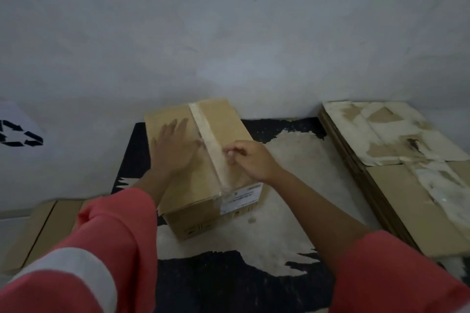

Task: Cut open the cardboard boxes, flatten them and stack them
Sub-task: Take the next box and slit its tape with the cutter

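A grey wall (229,33) stands behind a black bench (229,284) with pale worn patches. Flat cardboard (401,201) is stacked at 3 o'clock. The box (223,119) sits in the middle. The left hand (174,146) lies flat on top, and the right hand (248,160) pinches its tape (203,122). The white label (241,198) is too blurry to read. Black recycle arrows (20,133) show at 9 o'clock.

A plain grey-white wall (229,20) fills the upper half, dimly lit. Below it lies a black surface (229,287), worn through to pale patches, perhaps a mat on the floor. At far left, a black recycling symbol (20,133) on white.
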